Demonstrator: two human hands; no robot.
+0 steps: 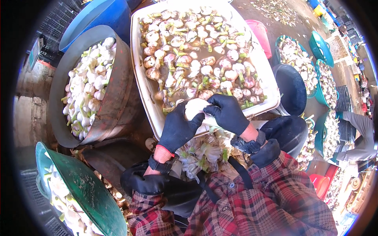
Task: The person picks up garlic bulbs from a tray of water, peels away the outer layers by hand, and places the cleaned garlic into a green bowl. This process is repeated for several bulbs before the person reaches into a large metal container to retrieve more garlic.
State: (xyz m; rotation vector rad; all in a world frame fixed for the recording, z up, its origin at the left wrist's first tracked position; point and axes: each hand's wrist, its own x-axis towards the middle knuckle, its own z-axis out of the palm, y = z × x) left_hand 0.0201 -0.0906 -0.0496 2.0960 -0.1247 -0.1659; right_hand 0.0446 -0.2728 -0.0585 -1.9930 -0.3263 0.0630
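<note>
Both hands wear black gloves and meet at the near edge of a white tub point(271, 88). A white, peeled-looking garlic bulb point(193, 108) sits in my left hand point(177, 128), whose fingers and thumb wrap its left and lower sides. My right hand point(229, 114) pinches at the bulb's right side with thumb and fingers; whatever bit of skin it may grip is too small to make out. In the tub, many muddy garlic bulbs point(208, 61) with short green stems lie in brown water. Loose garlic skins point(204, 155) are heaped below my hands, between my legs.
On the left stands a large dark round bin point(112, 98) of clean white garlic. A green basin point(84, 192) with more garlic is at lower left. Blue barrels point(102, 17) stand behind. To the right are a dark bucket point(290, 88), a pink bucket point(260, 37) and several garlic-filled teal baskets point(318, 80). Another person's leg point(358, 126) shows far right.
</note>
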